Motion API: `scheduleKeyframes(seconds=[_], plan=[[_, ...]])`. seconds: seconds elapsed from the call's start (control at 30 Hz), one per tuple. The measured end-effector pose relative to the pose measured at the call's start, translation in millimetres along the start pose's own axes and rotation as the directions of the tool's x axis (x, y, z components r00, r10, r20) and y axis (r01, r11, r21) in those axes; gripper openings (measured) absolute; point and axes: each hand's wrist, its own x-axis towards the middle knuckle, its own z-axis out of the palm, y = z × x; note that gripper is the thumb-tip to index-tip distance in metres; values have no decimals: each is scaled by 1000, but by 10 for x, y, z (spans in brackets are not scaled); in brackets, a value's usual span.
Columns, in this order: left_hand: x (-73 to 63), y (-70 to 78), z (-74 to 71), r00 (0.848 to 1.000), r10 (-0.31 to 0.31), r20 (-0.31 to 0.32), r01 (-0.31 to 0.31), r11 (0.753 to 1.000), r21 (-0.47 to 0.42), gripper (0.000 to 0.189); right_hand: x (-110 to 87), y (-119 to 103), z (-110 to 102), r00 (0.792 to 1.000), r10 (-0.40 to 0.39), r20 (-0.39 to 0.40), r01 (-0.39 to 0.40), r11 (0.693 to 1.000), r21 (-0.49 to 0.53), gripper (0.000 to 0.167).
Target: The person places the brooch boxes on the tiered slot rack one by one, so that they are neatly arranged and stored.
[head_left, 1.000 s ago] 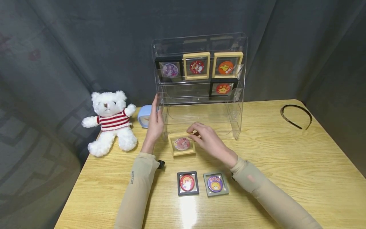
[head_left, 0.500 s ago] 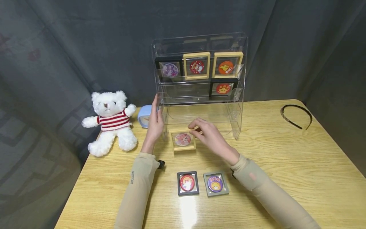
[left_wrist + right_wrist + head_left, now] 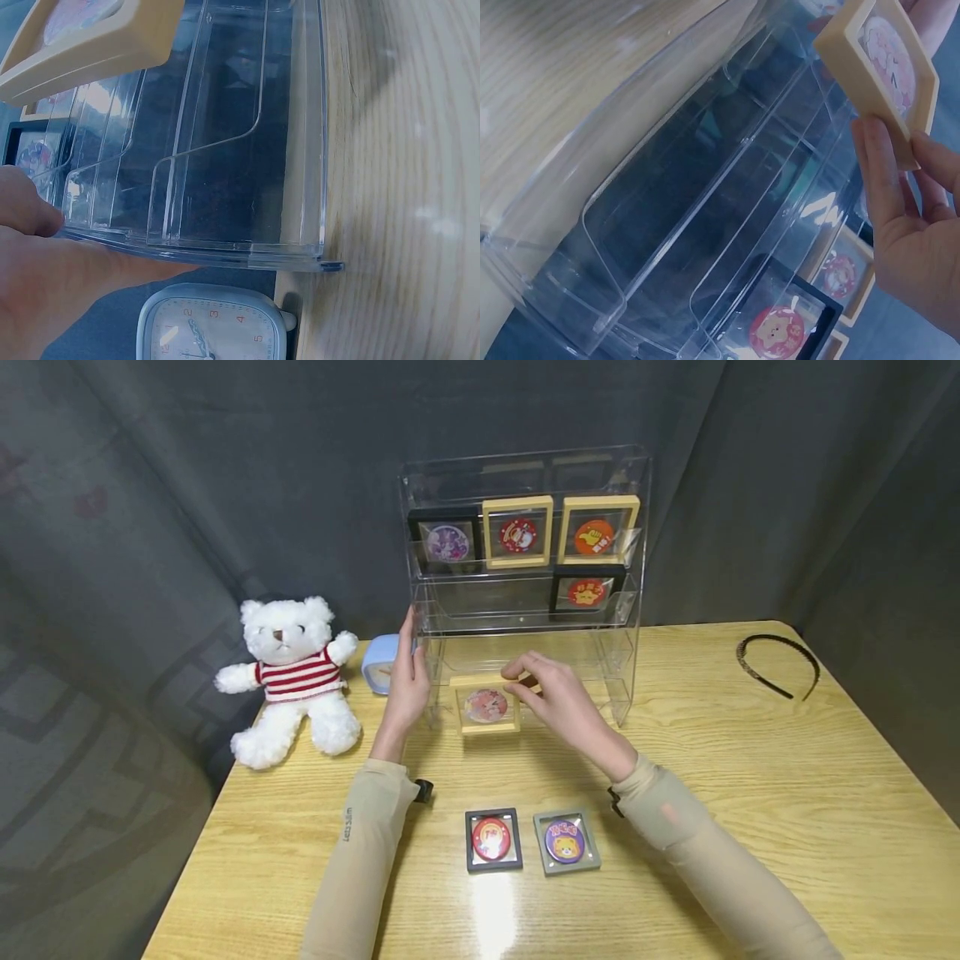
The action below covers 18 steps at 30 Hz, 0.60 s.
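My right hand pinches a yellow picture frame by its upper right corner, the frame's pink round badge facing me. It is raised off the table in front of the lower tiers of a clear acrylic display rack. In the right wrist view, the thumb and fingers grip the frame from both faces. My left hand holds the rack's left side wall, fingers along the outside and thumb at the front edge. A black frame stands at the right of the second tier; three more frames fill the tier above.
A black frame and a grey-green frame, each with a badge, lie flat on the wooden table near the front. A white teddy bear and a blue clock stand at left. A black headband lies far right.
My right hand has lifted the yellow frame up and away from me toward the rack, tilting it more upright. The left hand has stayed at the rack's side.
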Motion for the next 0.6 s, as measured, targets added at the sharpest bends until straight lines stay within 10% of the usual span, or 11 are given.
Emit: scheduleKeyframes(seconds=[0.6], plan=[[-7,25,6,999,-35,-3,35,999,6,61,140,-46,-145,997,-27,-76,25,999,-32,12]])
